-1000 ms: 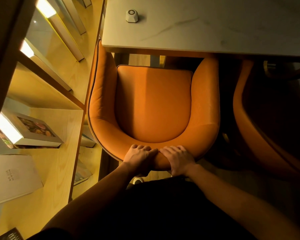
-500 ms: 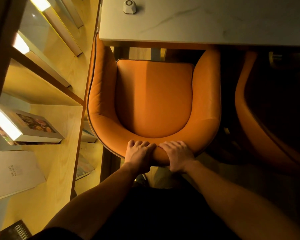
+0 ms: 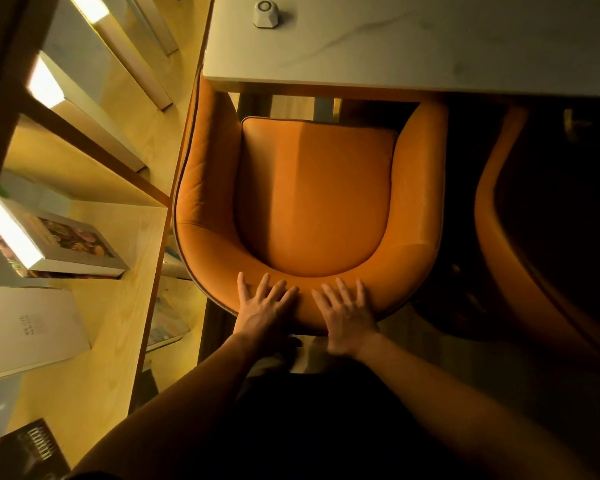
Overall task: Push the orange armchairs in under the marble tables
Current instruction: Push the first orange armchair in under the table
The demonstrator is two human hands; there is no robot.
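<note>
No grip is held: left hand (image 3: 264, 311) and right hand (image 3: 347, 317) are spread wide on the armchair (image 3: 312, 199) backrest; uneven pushing could jam its arms against the desk (image 3: 430, 57) ahead.

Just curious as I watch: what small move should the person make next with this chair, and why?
Probably one more short push forward. Both hands, left and right, lie open on the orange armchair's backrest, and only its arm fronts reach under the marble table; the whole seat cushion still shows.
</note>
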